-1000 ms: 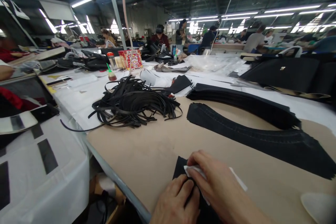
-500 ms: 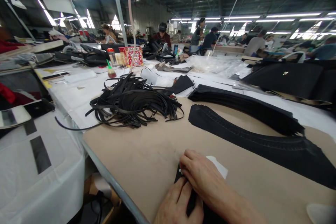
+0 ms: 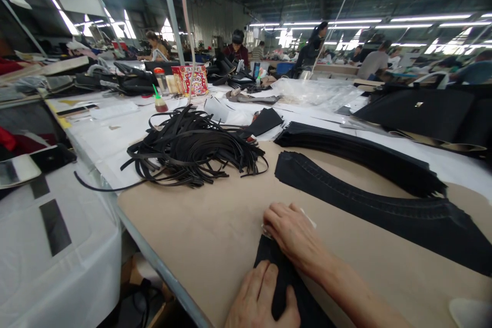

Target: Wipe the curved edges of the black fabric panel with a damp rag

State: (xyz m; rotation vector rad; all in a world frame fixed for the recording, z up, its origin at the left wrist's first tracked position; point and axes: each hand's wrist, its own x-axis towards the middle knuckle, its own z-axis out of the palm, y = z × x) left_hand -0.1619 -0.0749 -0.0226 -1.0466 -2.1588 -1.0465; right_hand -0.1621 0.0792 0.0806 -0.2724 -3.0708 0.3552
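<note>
A curved black leather-like piece [image 3: 286, 284] lies on the tan board near the front edge. My left hand [image 3: 259, 300] rests on it with fingers flat and the thumb apart, holding nothing. At the piece's far end, my right hand [image 3: 290, 230] is closed with bent fingers over a white cloth [image 3: 308, 218]. The cloth shows at the fingertips and behind the knuckles; the rest is hidden under the hand. Beyond, a stack of similar curved black pieces [image 3: 357, 159] and a lower group of black pieces [image 3: 376, 210] lie on the board.
A heap of thin black straps [image 3: 196, 148] sits at the board's [image 3: 184, 230] far left. Behind are a green-tipped bottle [image 3: 159, 100], a red patterned box [image 3: 192, 80] and clear plastic [image 3: 319, 93]. Black bags [image 3: 423, 113] stand at right. Several people work farther back.
My right hand has moved away from my left toward the piece's far end, with the white cloth. More of the black piece shows between them. My left hand stays on the piece.
</note>
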